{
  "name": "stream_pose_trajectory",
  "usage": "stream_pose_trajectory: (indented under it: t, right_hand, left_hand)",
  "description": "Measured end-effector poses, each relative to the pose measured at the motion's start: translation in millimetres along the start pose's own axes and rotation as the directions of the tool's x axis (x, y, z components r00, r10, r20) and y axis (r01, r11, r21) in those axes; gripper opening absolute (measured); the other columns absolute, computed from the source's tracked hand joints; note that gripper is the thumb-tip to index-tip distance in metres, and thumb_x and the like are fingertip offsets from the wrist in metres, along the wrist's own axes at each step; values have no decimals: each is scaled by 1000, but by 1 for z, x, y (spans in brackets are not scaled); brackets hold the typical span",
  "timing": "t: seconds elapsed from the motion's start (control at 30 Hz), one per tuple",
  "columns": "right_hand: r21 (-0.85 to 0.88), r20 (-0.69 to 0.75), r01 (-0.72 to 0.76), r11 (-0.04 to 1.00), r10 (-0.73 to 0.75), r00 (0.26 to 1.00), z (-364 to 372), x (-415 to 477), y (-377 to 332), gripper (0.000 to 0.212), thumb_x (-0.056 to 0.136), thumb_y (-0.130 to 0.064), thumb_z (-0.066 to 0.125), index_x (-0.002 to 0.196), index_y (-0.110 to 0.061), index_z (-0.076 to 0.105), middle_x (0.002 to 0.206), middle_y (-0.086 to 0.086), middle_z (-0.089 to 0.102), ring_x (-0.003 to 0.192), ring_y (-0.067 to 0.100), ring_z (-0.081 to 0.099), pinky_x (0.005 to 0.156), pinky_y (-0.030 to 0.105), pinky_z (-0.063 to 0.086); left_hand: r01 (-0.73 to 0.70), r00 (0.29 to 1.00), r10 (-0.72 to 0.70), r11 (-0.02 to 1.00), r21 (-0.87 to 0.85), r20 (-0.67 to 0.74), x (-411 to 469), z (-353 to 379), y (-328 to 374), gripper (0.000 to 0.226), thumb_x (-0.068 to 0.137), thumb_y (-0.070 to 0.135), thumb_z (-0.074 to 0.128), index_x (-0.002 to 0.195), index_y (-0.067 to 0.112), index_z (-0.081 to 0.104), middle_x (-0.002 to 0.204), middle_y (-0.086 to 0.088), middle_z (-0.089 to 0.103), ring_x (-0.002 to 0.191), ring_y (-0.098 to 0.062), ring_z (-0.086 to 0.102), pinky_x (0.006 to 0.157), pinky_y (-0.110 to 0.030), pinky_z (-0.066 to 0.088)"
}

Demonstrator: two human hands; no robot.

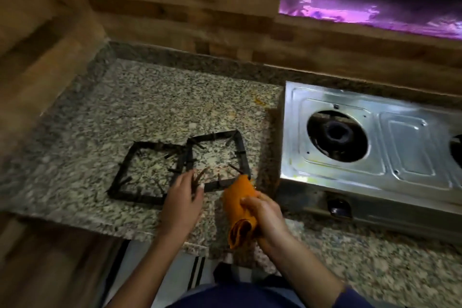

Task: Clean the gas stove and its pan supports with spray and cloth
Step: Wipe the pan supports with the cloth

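Two black square pan supports lie side by side on the granite counter, the left one (140, 172) and the right one (220, 155). My left hand (183, 195) holds the near corner of the right support, fingers curled at its frame. My right hand (262, 215) grips a bunched orange cloth (240, 202) whose tip touches the right support's near right corner. The steel gas stove (375, 147) sits to the right with its burner (336, 132) bare. No spray bottle is in view.
The speckled granite counter (150, 107) carries orange-brown stains near the stove's far left corner (258, 100). A wood-pattern wall (200, 20) runs behind and to the left. The counter's front edge (120, 229) is near my arms. A black stove knob (336, 207) faces front.
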State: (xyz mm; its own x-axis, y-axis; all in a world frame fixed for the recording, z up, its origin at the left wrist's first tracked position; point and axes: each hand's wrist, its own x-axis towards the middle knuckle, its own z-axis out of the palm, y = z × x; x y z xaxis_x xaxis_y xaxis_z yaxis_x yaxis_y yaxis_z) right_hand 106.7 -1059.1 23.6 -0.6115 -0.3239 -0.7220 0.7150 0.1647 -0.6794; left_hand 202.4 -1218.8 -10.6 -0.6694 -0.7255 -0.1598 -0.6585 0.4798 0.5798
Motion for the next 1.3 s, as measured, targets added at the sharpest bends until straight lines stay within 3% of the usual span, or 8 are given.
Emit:
stream_pose_trajectory:
  t: [0.07, 0.17, 0.37, 0.47, 0.7, 0.9, 1.13, 1.3]
  right_hand:
    - [-309, 22, 332, 891, -342, 939, 12, 15, 0, 20, 77, -17, 69, 97, -14, 72, 88, 7, 72, 79, 19, 65, 68, 30, 51]
    - [-676, 131, 553, 487, -659, 741, 19, 43, 2, 34, 86, -6, 62, 118, -15, 66, 99, 0, 58, 93, 16, 57, 82, 25, 44]
    - [-864, 391, 498, 70, -529, 753, 26, 63, 20, 52, 91, -9, 56, 141, -17, 45, 124, 7, 45, 110, 24, 46, 90, 26, 39]
    - [-843, 383, 518, 143, -517, 766, 21, 54, 21, 47, 93, -16, 54, 140, -17, 48, 119, 5, 46, 103, 21, 50, 85, 25, 40]
    - [-544, 41, 309, 781, -342, 939, 1, 16, -1, 11, 83, -12, 61, 84, -10, 71, 72, 3, 64, 66, 14, 57, 57, 27, 42]
    - [-675, 195, 513, 530, -543, 817, 38, 5, -3, 57, 89, -16, 57, 143, -30, 45, 110, -4, 49, 95, 10, 54, 86, 26, 50]
    - [-617, 386, 592, 519, -456, 802, 19, -1, 13, 38, 78, -6, 62, 107, -26, 75, 84, -10, 53, 79, -3, 49, 69, 7, 33]
    - [-583, 161, 570, 579, -605, 779, -6, -1, -17, 40, 79, -6, 65, 113, -26, 74, 90, -7, 60, 85, 1, 57, 76, 19, 44]
  left_hand:
    - [125, 992, -126, 992, 29, 27, 9, 0, 2, 56, 100, 36, 47, 149, 10, 35, 148, -9, 43, 128, -28, 49, 99, -37, 45]
    - [261, 960, -261, 965, 6, 102, 26, 7, 2, 51, 101, 33, 45, 147, 11, 39, 136, -12, 53, 115, -30, 57, 91, -36, 50]
    - [379, 918, -371, 925, -35, 142, 49, 10, 9, 45, 102, 41, 36, 131, 10, 50, 119, -14, 57, 89, -27, 59, 71, -38, 50]
    - [432, 885, -423, 902, 0, 196, 57, 10, 8, 65, 99, 58, 32, 139, 8, 43, 126, -14, 58, 98, -30, 60, 68, -34, 43]
    - [362, 932, -361, 932, -12, 24, 51, 15, 19, 65, 92, 71, 30, 87, 13, 59, 65, -2, 54, 54, -19, 52, 47, -26, 32]
    - [357, 927, -372, 917, -178, -53, 54, 21, 48, 53, 92, 63, 41, 82, 15, 60, 71, -2, 61, 60, -17, 54, 54, -29, 35]
    - [398, 900, -429, 881, -257, -78, 54, 23, 56, 58, 97, 56, 39, 115, 6, 61, 104, -15, 67, 91, -34, 63, 71, -37, 40]
    - [390, 888, -444, 864, -319, -118, 49, 14, 72, 71, 96, 65, 22, 73, 10, 59, 57, -3, 53, 48, -21, 46, 52, -26, 29]
